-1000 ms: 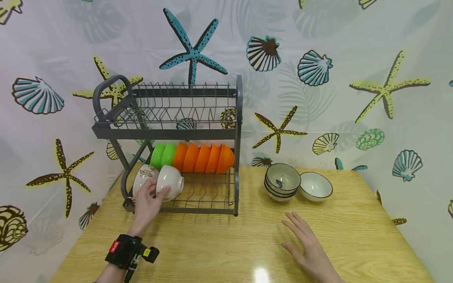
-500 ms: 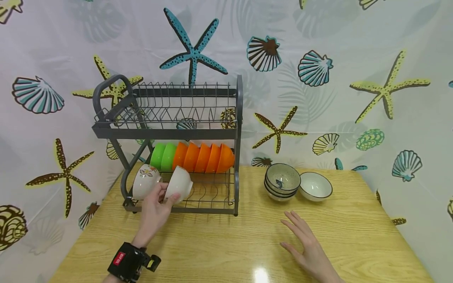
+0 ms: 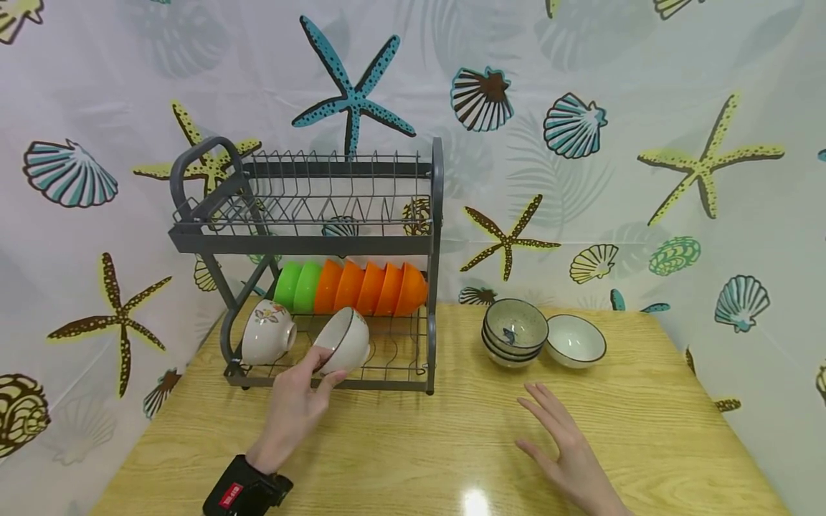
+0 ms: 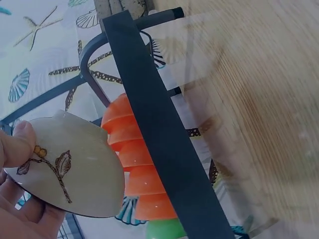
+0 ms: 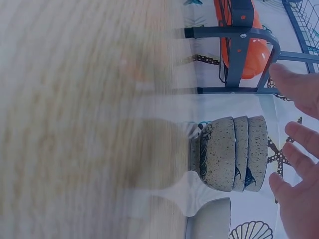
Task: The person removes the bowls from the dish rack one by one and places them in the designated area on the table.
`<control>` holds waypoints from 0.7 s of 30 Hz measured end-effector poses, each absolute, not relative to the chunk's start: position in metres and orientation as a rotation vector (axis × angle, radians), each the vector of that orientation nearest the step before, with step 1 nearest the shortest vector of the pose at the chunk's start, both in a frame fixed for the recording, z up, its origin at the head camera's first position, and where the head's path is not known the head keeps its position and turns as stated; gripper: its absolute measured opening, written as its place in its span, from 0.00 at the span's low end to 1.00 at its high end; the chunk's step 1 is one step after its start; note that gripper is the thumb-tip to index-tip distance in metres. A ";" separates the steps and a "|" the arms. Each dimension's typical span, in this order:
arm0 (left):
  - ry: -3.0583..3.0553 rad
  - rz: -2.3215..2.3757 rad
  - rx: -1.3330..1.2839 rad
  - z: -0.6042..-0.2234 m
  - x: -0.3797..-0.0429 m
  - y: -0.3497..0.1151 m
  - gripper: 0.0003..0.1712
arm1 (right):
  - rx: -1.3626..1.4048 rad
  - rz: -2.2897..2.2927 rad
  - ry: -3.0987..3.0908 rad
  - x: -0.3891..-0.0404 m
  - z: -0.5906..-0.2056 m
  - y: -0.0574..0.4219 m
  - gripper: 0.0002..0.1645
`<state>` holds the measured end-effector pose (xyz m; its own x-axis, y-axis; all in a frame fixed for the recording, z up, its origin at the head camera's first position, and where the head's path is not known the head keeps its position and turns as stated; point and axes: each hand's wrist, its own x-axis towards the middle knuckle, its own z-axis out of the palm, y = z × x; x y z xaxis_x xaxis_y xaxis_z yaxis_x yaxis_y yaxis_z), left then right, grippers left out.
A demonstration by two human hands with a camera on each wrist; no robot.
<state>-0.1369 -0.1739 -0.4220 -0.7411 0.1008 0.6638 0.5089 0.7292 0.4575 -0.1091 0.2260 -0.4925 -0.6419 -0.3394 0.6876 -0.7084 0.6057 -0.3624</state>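
My left hand (image 3: 300,401) pinches a white bowl (image 3: 351,342) by its rim at the front of the rack's lower tier. The bowl is tilted, its opening toward the hand. In the left wrist view a brown leaf sprig shows on the bowl's outside (image 4: 89,164), with the thumb pressed against it. Another white bowl (image 3: 266,335) with a flower print stands on its side at the lower tier's left end. My right hand (image 3: 568,448) is held over the table with its fingers spread, holding nothing, in front of a stack of speckled grey bowls (image 3: 516,326).
The dark two-tier dish rack (image 3: 300,245) stands at the back left of the wooden table (image 3: 400,444). Green bowls (image 3: 297,287) and several orange bowls (image 3: 371,288) line its lower back row. A single white bowl (image 3: 576,340) with a dark rim sits right of the grey stack.
The left hand has drawn its white bowl rightward and nearer, away from the flower-print bowl, and turned it so its opening shows. The right hand has hardly moved.
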 end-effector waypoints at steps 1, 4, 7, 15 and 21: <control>-2.300 -0.819 -0.488 -0.422 -0.136 -0.172 0.18 | 0.826 0.854 -2.263 -0.109 -0.492 0.226 0.45; -2.285 -0.720 -0.576 -0.422 -0.132 -0.168 0.19 | 0.831 0.860 -2.258 -0.108 -0.493 0.225 0.44; -2.276 -0.661 -0.657 -0.422 -0.128 -0.163 0.19 | 0.832 0.864 -2.258 -0.108 -0.493 0.224 0.43; -2.231 -0.626 -0.887 -0.421 -0.121 -0.153 0.14 | 0.852 0.859 -2.250 -0.109 -0.487 0.222 0.38; -2.182 -0.582 -1.028 -0.422 -0.118 -0.147 0.17 | 0.878 0.869 -2.242 -0.108 -0.481 0.220 0.34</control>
